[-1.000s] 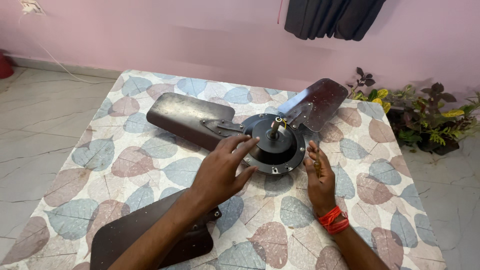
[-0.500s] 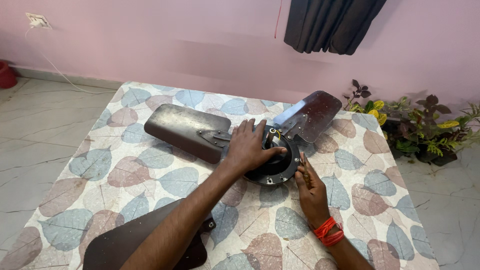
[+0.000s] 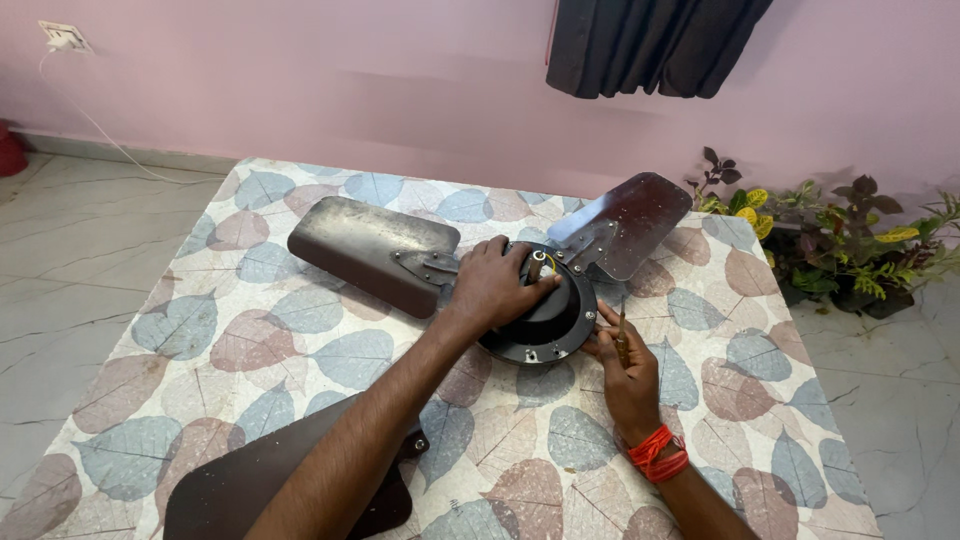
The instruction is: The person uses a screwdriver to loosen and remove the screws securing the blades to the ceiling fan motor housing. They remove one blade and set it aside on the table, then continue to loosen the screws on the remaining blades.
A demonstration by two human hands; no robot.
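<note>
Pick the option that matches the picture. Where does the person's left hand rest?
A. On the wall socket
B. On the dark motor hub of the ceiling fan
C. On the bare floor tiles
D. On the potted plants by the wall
B: the left hand lies on top of the round dark motor hub, between the fan blades, on the leaf-patterned cloth.

The left hand (image 3: 490,285) lies over the near-left part of the fan motor housing (image 3: 545,320), so that part and the root of the left blade (image 3: 375,250) are hidden. The forearm covers part of the third blade (image 3: 240,490), which the lower picture edge also cuts off. The thin tool (image 3: 622,338) in the right hand (image 3: 628,375) is too small to identify. The cloth's (image 3: 150,330) near edge is out of view.
</note>
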